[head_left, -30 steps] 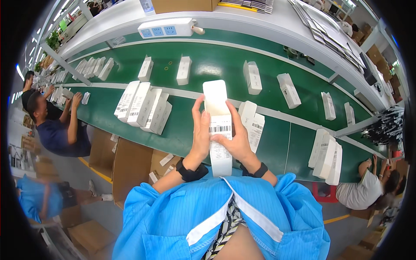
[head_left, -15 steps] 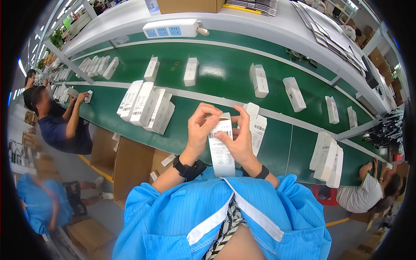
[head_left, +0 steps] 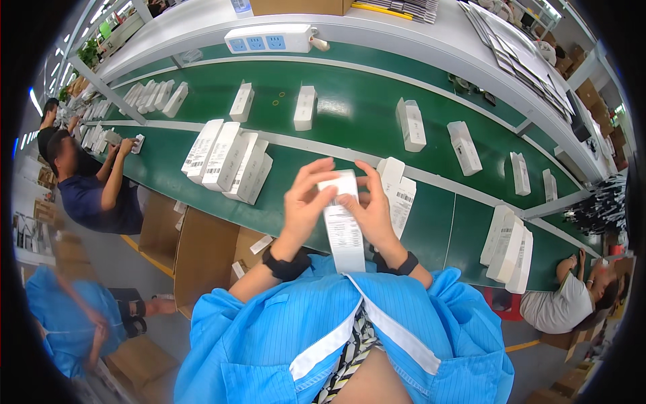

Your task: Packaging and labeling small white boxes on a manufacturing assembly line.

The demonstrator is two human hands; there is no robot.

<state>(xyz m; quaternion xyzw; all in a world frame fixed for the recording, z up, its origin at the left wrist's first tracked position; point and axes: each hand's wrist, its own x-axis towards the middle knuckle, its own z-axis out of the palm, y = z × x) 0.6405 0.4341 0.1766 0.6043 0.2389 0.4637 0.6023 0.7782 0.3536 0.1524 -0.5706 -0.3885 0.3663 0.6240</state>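
A long white carton (head_left: 344, 229) with a printed label stands upright in front of my chest, its lower end against my blue jacket. My left hand (head_left: 306, 205) grips its upper left side, thumb tip at the top edge and fingers curled over. From the other side my right hand (head_left: 373, 215) holds it, thumb pressed on the front face. A white flap covers the carton's top end. Beyond my right hand, other white cartons (head_left: 398, 195) lie on the green bench (head_left: 431, 229). Left of my hands several more labelled cartons (head_left: 225, 161) stand close together.
On the green belt (head_left: 363, 114) behind the bench, white cartons stand spaced apart. A power strip (head_left: 268, 39) hangs from the shelf above. Another carton group (head_left: 508, 249) is at the right. A cardboard box (head_left: 205, 262) stands below left. Co-workers sit at both sides.
The carton's top, which showed a brown opening before, is now covered by a white flap. Both hands stay on the carton. The cartons on the belt appear shifted slightly right.
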